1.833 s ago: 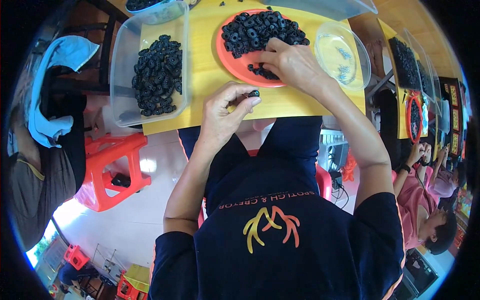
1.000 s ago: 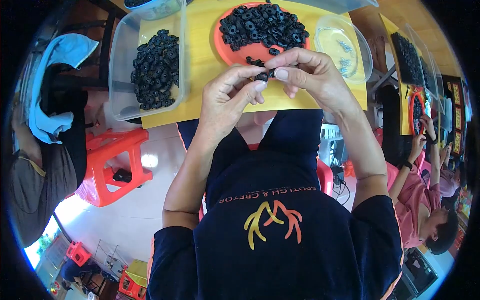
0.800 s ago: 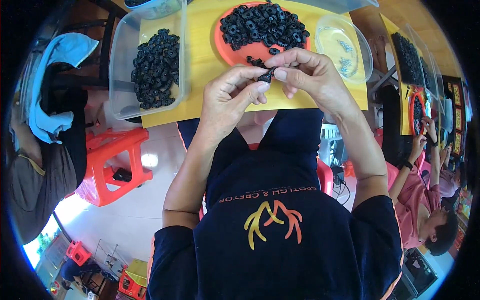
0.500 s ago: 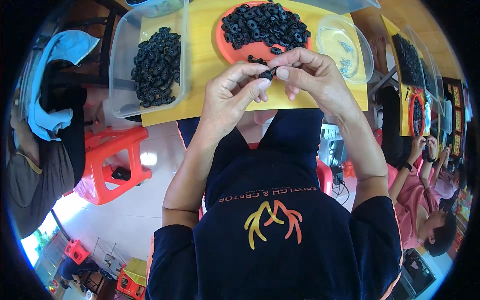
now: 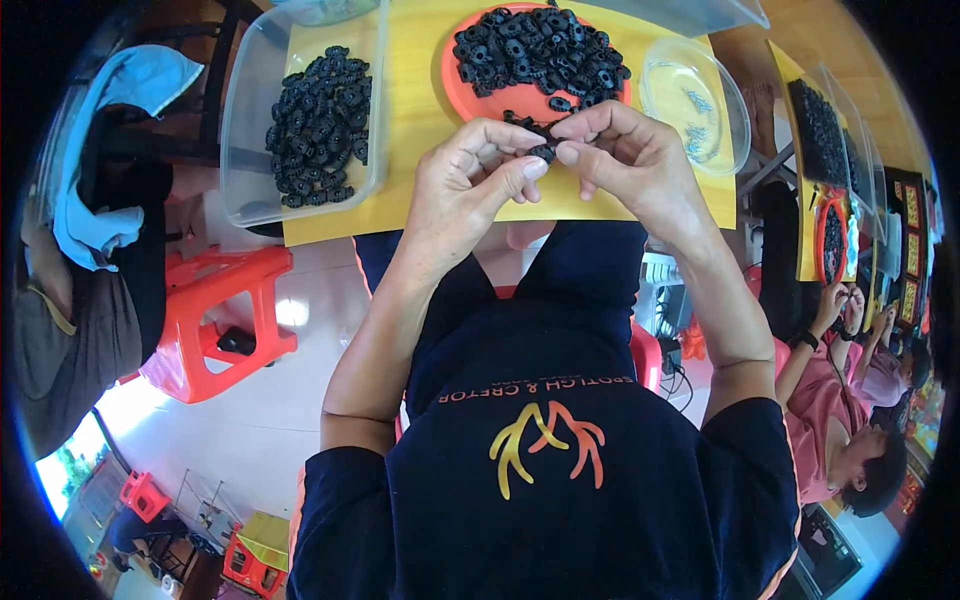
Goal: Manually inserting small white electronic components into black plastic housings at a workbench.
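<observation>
Overhead, the left hand and right hand pinch a small black part above the yellow tabletop, white floor lower left.

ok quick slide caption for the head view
Both hands, left hand and right hand, pinch a small black part above an orange plate heaped with black parts.

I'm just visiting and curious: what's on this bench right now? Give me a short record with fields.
Left hand: left hand pinches a small black part at its fingertips
Right hand: right hand pinches the same part from the other side
Ahead of the hands: orange plate heaped with black parts
Left side: clear tub holding more black parts
Right side: clear round dish with a few tiny pieces
Surface: yellow mat
Nearby: red stool; another person at work on the far right
</observation>
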